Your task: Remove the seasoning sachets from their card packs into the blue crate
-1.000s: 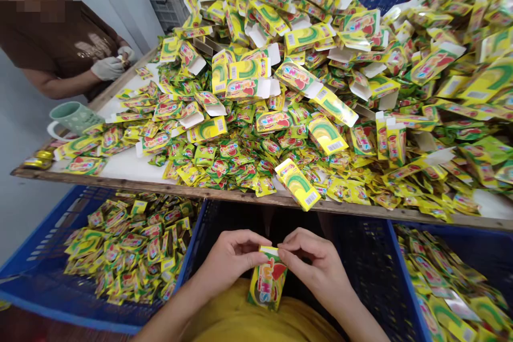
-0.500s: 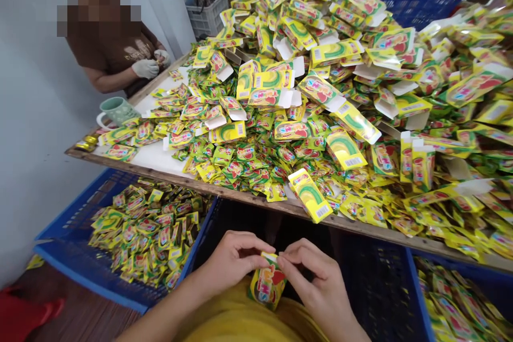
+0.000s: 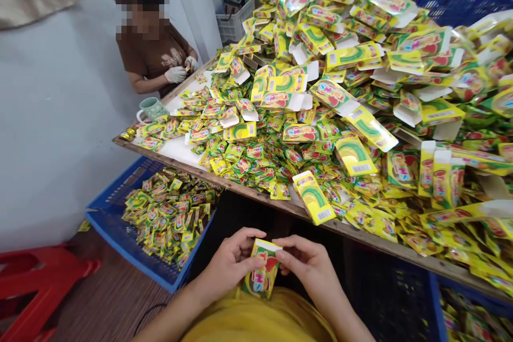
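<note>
In front of my lap is a small yellow and green candy box (image 3: 261, 276), printed with red fruit and coloured letters. My left hand (image 3: 229, 261) grips it by the left side, thumb across its front. The thumb and fingers of my right hand (image 3: 308, 261) pinch its upper right corner. A white strip shows along the box's top edge; I cannot tell whether the flap is fully tucked. Just beyond, a similar yellow box (image 3: 313, 197) lies over the table's wooden edge, near a spread of small green and yellow sachets (image 3: 244, 155).
Many candy boxes (image 3: 356, 56), several with flaps open, are heaped on the table. Blue crates of filled packs stand below on the left (image 3: 140, 256) and right (image 3: 437, 299). A gloved co-worker (image 3: 154, 59) is across the corner, near a green mug (image 3: 153, 109). A red stool (image 3: 44, 278) stands left.
My view has swung left, bringing more of the red stool in. The box sits more upright, its top edge flatter, and my left thumb has moved down onto its front.
</note>
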{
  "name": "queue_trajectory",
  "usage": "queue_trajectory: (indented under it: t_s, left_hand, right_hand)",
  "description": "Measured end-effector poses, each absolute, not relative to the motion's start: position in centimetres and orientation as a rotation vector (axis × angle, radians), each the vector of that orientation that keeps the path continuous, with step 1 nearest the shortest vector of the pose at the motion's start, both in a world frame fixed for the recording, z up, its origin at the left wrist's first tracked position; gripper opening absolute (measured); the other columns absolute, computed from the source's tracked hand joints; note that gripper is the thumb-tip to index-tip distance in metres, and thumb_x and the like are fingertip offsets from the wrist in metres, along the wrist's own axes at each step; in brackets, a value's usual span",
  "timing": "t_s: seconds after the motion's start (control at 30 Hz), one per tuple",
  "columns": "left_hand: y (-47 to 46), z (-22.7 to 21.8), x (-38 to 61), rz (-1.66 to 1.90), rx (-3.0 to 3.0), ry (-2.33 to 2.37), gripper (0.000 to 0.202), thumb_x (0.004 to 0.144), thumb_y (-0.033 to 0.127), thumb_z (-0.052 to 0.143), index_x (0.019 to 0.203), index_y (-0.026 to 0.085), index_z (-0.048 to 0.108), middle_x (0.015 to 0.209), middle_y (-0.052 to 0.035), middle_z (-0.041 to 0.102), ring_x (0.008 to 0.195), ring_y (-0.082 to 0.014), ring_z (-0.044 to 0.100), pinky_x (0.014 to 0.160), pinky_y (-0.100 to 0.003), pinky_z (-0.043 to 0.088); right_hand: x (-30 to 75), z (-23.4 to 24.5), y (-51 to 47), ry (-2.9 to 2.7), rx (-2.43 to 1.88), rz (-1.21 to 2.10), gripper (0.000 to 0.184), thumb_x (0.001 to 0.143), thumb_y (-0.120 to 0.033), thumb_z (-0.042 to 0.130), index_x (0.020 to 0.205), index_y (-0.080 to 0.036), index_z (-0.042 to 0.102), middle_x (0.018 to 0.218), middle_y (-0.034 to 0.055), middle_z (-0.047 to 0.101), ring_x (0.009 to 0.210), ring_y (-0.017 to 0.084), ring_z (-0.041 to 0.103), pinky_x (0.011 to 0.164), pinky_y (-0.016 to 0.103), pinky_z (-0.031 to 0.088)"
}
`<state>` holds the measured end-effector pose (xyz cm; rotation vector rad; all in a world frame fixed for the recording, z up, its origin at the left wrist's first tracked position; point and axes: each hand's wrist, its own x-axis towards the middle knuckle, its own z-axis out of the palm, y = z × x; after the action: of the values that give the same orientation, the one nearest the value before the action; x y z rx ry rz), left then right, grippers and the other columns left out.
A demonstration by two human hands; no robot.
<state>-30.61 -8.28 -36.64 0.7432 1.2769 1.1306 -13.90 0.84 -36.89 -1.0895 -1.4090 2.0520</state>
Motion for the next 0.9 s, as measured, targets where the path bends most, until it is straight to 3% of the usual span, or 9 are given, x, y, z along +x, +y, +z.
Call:
queue_trajectory:
  t_s: [0.1, 0.17, 0.33, 0.47, 0.57, 0.63, 0.73, 0.9]
  left_hand:
    - [-8.3, -36.5, -30.7, 1.106, 0.809, 1.257, 0.04, 0.078, 0.022, 0.07, 0.116, 0.018, 0.059, 0.1, -0.0059, 0.069, 0.09, -0.0163, 0.064, 0.08, -0.027, 0.048]
    - [-8.1, -36.5, -31.2, 1.063, 0.885, 1.289, 0.038, 0.078, 0.023, 0.069, 0.115, 0.019, 0.061, 0.098, -0.005, 0.069, 0.086, -0.0157, 0.063, 0.077, -0.025, 0.048]
    - [-6.9, -36.6, -32.7, 1.073, 0.969, 1.324, 0.02, 0.077, 0.027, 0.069, 0.093, 0.015, 0.068, 0.082, -0.0032, 0.067, 0.076, -0.0148, 0.061, 0.07, -0.023, 0.046]
    - [-6.6, -37.0, -33.2, 1.055, 1.07, 1.3, 0.022, 0.078, 0.028, 0.068, 0.095, 0.016, 0.072, 0.089, -0.0059, 0.071, 0.083, -0.0172, 0.062, 0.076, -0.026, 0.047]
    - [-6.9, -38.0, -32.7, 0.989, 0.966, 1.219, 0.027, 0.071, 0.029, 0.074, 0.095, 0.015, 0.074, 0.082, -0.0041, 0.071, 0.075, -0.0156, 0.062, 0.071, -0.025, 0.047]
    - [-7.0, -38.6, -32.4, 1.0, 0.848, 1.156, 0.032, 0.069, 0.031, 0.076, 0.096, 0.014, 0.072, 0.078, -0.0032, 0.07, 0.071, -0.0146, 0.062, 0.067, -0.024, 0.047]
    - [-6.7, -39.4, -33.8, 1.208, 0.697, 1.215, 0.04, 0.075, 0.037, 0.07, 0.107, 0.015, 0.065, 0.091, -0.0059, 0.07, 0.082, -0.018, 0.065, 0.075, -0.027, 0.05]
    - [-9.9, -42.8, -44.5, 1.547, 0.26, 1.959, 0.078, 0.072, 0.053, 0.064, 0.137, 0.016, 0.04, 0.103, -0.0102, 0.066, 0.092, -0.0258, 0.065, 0.081, -0.038, 0.053]
  right_hand:
    - [-14.1, -36.6, 1.8, -1.317, -1.182, 2.126, 0.028, 0.06, -0.039, 0.082, 0.071, -0.015, 0.074, 0.058, 0.0028, 0.064, 0.047, 0.01, 0.053, 0.047, 0.023, 0.046]
    - [-14.4, -36.3, 2.0, -1.338, -1.159, 2.072, 0.024, 0.059, -0.036, 0.082, 0.067, -0.015, 0.074, 0.061, 0.0029, 0.065, 0.048, 0.01, 0.053, 0.047, 0.023, 0.045]
    - [-15.0, -35.2, 1.1, -1.77, -0.983, 1.706, 0.012, 0.074, -0.03, 0.073, 0.08, -0.019, 0.077, 0.08, 0.0071, 0.07, 0.07, 0.016, 0.063, 0.059, 0.026, 0.047]
    - [-15.1, -35.0, -0.2, -1.868, -1.041, 1.54, 0.01, 0.075, -0.028, 0.074, 0.08, -0.019, 0.075, 0.081, 0.0059, 0.069, 0.073, 0.017, 0.064, 0.06, 0.025, 0.048]
    - [-14.9, -36.1, -0.9, -1.914, -1.117, 1.427, 0.013, 0.075, -0.029, 0.073, 0.069, -0.018, 0.07, 0.076, 0.0046, 0.067, 0.07, 0.017, 0.063, 0.059, 0.024, 0.048]
    - [-14.9, -36.8, -0.6, -1.974, -1.133, 1.411, 0.013, 0.08, -0.031, 0.069, 0.074, -0.019, 0.071, 0.077, 0.0046, 0.068, 0.071, 0.017, 0.063, 0.06, 0.025, 0.048]
    - [-16.3, -36.7, 1.6, -2.094, -1.093, 1.298, 0.016, 0.087, -0.031, 0.059, 0.092, -0.022, 0.072, 0.086, 0.0057, 0.069, 0.077, 0.019, 0.064, 0.068, 0.028, 0.051]
    - [-24.5, -34.3, 7.7, -2.298, -1.065, 0.771, 0.02, 0.092, -0.026, 0.051, 0.088, -0.019, 0.069, 0.088, 0.0076, 0.067, 0.083, 0.019, 0.062, 0.076, 0.031, 0.049]
